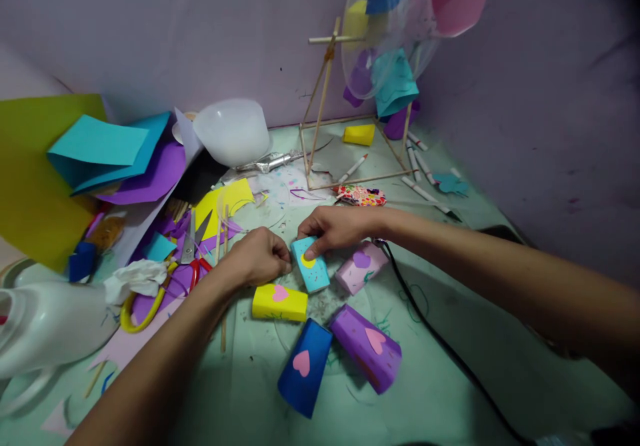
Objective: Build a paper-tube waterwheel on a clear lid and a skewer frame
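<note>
Head view, right hand (334,226) pinching cyan cup (317,277)

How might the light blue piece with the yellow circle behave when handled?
The light blue piece looks papery, so it is probably light and could dent if the right hand squeezed. Its fairly flat faces suggest sliding rather than rolling.

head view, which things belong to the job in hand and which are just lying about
Seemingly in the job: light-blue piece, held by the right hand, left hand beside it; yellow piece, dark-blue piece, purple piece and lilac piece, lying nearby.

Seemingly just lying about: red-handled scissors; markers; white jug; black cable.
</note>
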Demonstrator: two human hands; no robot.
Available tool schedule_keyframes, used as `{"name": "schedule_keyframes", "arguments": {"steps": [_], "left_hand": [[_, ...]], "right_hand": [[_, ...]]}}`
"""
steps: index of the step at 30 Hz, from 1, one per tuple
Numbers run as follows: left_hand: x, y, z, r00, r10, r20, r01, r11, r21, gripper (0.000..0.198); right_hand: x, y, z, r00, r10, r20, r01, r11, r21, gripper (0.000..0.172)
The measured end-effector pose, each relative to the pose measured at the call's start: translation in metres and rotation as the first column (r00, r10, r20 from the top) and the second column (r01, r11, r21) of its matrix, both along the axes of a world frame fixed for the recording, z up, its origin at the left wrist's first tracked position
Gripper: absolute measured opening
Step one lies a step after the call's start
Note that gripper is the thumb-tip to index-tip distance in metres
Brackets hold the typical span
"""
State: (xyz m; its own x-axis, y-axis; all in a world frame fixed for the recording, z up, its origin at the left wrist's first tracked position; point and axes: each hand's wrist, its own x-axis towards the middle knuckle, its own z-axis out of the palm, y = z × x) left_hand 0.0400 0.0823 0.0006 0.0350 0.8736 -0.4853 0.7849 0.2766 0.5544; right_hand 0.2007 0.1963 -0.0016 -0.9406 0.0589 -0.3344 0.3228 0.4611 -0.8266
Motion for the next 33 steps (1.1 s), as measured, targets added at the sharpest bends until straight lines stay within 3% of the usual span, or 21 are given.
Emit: {"name": "schedule_keyframes", "arguments": {"steps": [4, 6, 7, 9, 11, 12, 13, 16, 19, 22, 25, 28, 30, 33], "left_hand": [[-0.005, 0.000, 0.020, 1.000, 0.027, -0.011, -0.026, 0.993, 0.117, 0.030], [-0.004, 0.000, 0.032, 0.995, 0.096, 0.006, -0.095, 0.974, 0.205, 0.040], [-0.002, 0.001, 0.037, 0.993, 0.112, 0.024, -0.115, 0.968, 0.225, 0.044], [0.002, 0.002, 0.041, 0.994, 0.089, 0.061, -0.099, 0.974, 0.203, 0.048], [0.008, 0.005, 0.038, 0.996, 0.034, 0.083, -0.045, 0.988, 0.146, 0.050], [0.010, 0.007, 0.035, 0.995, 0.015, 0.100, -0.028, 0.992, 0.124, 0.051], [0.011, 0.009, 0.032, 0.993, 0.004, 0.119, -0.017, 0.994, 0.104, 0.050], [0.013, 0.012, 0.023, 0.985, -0.010, 0.171, 0.000, 0.998, 0.055, 0.039], [0.012, 0.011, 0.019, 0.971, 0.014, 0.240, -0.019, 1.000, 0.016, 0.026], [0.009, 0.009, 0.017, 0.938, 0.077, 0.337, -0.072, 0.997, -0.027, 0.025], [0.002, 0.007, 0.015, 0.920, 0.113, 0.376, -0.111, 0.993, -0.027, 0.025], [-0.007, 0.007, 0.015, 0.910, 0.121, 0.397, -0.131, 0.991, -0.001, 0.024], [-0.011, 0.007, 0.017, 0.906, 0.135, 0.401, -0.158, 0.987, 0.026, 0.023], [-0.013, 0.007, 0.017, 0.897, 0.158, 0.414, -0.194, 0.980, 0.045, 0.022]], "right_hand": [[0.004, 0.001, 0.017, 0.997, -0.055, -0.054, 0.060, 0.993, 0.106, 0.030], [0.012, 0.002, 0.033, 0.979, -0.171, -0.113, 0.194, 0.952, 0.236, 0.031], [0.019, 0.001, 0.042, 0.954, -0.260, -0.146, 0.295, 0.897, 0.329, 0.028], [0.040, -0.003, 0.058, 0.868, -0.461, -0.186, 0.484, 0.697, 0.529, 0.021], [0.068, -0.011, 0.068, 0.769, -0.627, -0.127, 0.524, 0.503, 0.687, 0.031], [0.082, -0.016, 0.069, 0.724, -0.688, -0.052, 0.494, 0.463, 0.736, 0.036], [0.095, -0.022, 0.067, 0.688, -0.725, 0.030, 0.458, 0.467, 0.756, 0.039], [0.119, -0.033, 0.051, 0.636, -0.759, 0.136, 0.488, 0.533, 0.692, 0.041], [0.116, -0.028, 0.029, 0.590, -0.797, 0.133, 0.563, 0.524, 0.639, 0.054], [0.100, -0.014, 0.015, 0.550, -0.816, 0.180, 0.547, 0.515, 0.660, 0.064], [0.087, -0.005, 0.009, 0.544, -0.819, 0.182, 0.544, 0.509, 0.667, 0.053], [0.085, -0.003, 0.006, 0.484, -0.848, 0.217, 0.663, 0.517, 0.541, 0.036], [0.086, -0.002, 0.003, 0.398, -0.886, 0.238, 0.819, 0.460, 0.343, 0.027], [0.091, -0.001, -0.001, 0.259, -0.923, 0.286, 0.966, 0.242, -0.094, 0.017]]}}
